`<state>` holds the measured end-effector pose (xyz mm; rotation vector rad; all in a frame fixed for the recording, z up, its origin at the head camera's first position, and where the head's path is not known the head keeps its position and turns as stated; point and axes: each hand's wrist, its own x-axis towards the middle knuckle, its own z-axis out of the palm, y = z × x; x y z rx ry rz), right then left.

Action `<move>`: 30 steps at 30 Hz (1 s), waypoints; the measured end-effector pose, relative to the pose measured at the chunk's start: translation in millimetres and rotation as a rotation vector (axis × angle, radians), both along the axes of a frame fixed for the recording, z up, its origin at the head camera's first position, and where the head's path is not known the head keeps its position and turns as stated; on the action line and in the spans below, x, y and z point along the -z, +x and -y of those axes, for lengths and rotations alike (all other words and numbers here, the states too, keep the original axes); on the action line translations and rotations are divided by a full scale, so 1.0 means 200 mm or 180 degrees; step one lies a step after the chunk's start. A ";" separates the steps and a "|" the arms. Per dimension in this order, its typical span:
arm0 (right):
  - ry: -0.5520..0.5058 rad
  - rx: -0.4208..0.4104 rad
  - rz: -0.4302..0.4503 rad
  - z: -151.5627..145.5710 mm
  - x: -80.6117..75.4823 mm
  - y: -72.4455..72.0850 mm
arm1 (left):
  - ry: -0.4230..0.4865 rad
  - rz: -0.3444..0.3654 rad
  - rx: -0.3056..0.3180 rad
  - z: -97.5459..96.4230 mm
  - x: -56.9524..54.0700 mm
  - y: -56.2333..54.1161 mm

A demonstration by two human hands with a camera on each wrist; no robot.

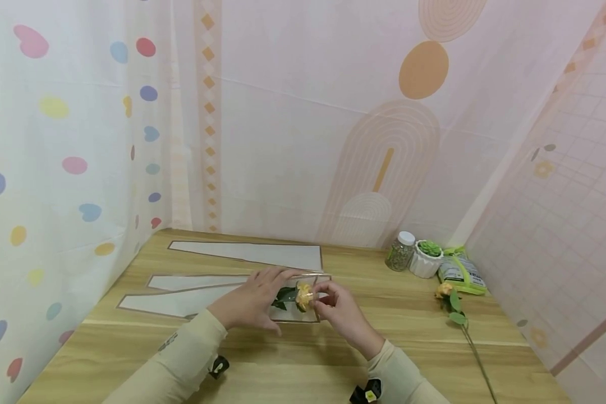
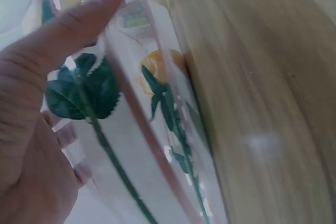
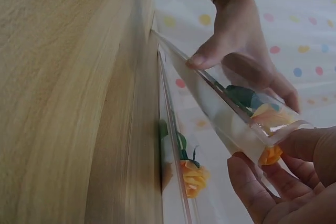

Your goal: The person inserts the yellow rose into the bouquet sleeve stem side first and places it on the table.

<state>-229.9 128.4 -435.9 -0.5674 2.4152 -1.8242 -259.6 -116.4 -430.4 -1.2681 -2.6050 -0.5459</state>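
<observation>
A yellow-orange artificial rose (image 1: 303, 295) with dark green leaves lies inside a clear, tapered flower sleeve (image 3: 212, 109) with a white back and brown edging. My left hand (image 1: 255, 300) grips this sleeve across its width, thumb along one edge and fingers at the other. At the wide end, by the bloom, my right hand (image 1: 344, 314) pinches the sleeve between thumb and fingers; its fingertips partly cover the rose. Close beside it on the table is a second sleeve (image 2: 181, 77) with another orange rose (image 3: 194, 179) inside.
Another white tapered sleeve (image 1: 288, 254) lies toward the back. At back right stand a lidded jar (image 1: 400, 253), a potted succulent (image 1: 427, 261) and a grey-and-green package (image 1: 462, 273). A loose rose (image 1: 443, 290) lies at the right, its long stem pointing toward the front.
</observation>
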 end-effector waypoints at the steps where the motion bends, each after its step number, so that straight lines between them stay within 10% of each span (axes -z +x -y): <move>1: -0.0005 -0.0008 0.0010 0.00 0.00 0.00 | 0.0034 -0.0064 0.0054 0.00 0.00 0.00; 7: 0.0035 -0.0023 -0.0017 0.00 0.00 0.00 | 0.0138 -0.0403 0.0366 -0.07 -0.03 0.02; 16: 0.0015 0.0039 -0.0060 0.01 0.01 0.01 | -0.0280 -0.0205 -0.0084 -0.11 -0.01 0.06; 30: 0.0159 -0.0071 -0.0010 0.01 0.00 0.02 | -0.0226 -0.0056 0.0026 -0.12 0.00 0.06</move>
